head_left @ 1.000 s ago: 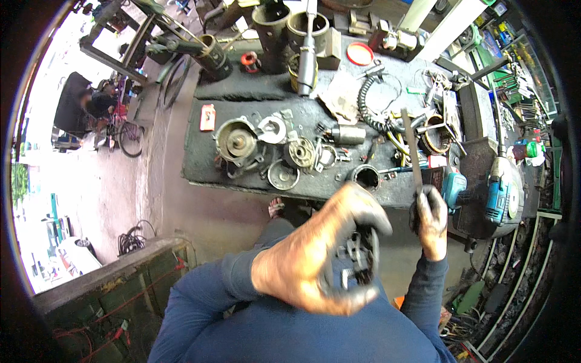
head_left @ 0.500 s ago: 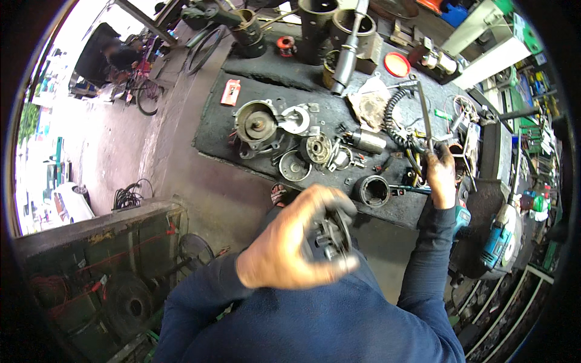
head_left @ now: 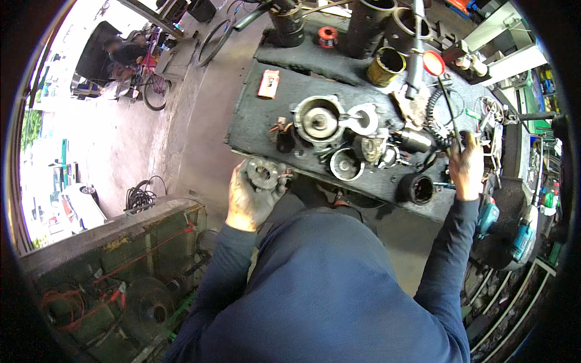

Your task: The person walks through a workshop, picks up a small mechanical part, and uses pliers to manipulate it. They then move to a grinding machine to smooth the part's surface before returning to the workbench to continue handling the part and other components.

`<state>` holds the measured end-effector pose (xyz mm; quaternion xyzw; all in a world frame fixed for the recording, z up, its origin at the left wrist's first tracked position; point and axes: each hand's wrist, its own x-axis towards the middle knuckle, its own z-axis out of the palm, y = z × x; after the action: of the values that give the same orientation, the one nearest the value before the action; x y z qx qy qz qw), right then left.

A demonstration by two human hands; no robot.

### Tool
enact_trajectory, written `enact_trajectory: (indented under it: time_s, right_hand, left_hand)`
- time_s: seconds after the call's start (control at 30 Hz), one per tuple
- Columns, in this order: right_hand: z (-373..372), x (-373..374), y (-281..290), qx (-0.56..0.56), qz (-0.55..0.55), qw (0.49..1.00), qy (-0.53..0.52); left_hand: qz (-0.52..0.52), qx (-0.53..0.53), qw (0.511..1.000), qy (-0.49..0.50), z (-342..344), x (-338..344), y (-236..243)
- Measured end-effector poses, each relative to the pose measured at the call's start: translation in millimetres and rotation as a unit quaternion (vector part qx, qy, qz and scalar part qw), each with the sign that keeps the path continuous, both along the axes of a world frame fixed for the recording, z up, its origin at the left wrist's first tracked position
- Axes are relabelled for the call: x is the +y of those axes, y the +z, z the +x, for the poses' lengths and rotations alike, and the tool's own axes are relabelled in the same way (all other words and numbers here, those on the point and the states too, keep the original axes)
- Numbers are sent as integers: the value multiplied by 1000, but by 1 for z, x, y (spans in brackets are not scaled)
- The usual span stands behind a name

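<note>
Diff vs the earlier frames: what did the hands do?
The left hand carried its round grey metal part from the lap out to the near edge of the dark workbench, still gripped. The right hand reached further up the bench, still holding the thin black rod. Bench parts unchanged.

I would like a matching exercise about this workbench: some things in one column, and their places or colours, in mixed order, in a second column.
Things:
1. round metal part
2. thin dark rod
3. small red spool
4. teal power drill

Places:
A. far edge of the bench
B. in the left hand
C. low at the person's right side
D. in the right hand

Pairs: 1-B, 2-D, 3-A, 4-C
</note>
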<state>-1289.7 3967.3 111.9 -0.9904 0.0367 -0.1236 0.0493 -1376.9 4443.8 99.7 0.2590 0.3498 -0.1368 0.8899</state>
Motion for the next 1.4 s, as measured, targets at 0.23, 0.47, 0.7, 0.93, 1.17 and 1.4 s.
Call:
enact_trajectory:
  time_s: [0.23,0.47,0.7,0.93,1.17,1.4]
  right_hand:
    - [-67,215,4,397,330,852,85]
    - [-36,372,-74,163,295,921,194]
    - [45,428,-99,230,50,970,52]
    - [48,416,-61,82,141,973,162]
    - [38,398,-72,64,176,962,196]
    - [37,387,-33,70,403,894,182]
  left_hand:
    - [-5,-39,997,-72,67,81,-42]
    - [-49,-16,988,-149,107,130,-53]
    - [-132,-64,976,-159,119,149,-53]
    - [-144,-127,970,-147,103,173,-67]
    - [198,-273,916,-217,116,164,-54]
    - [255,-301,895,-208,111,146,-37]
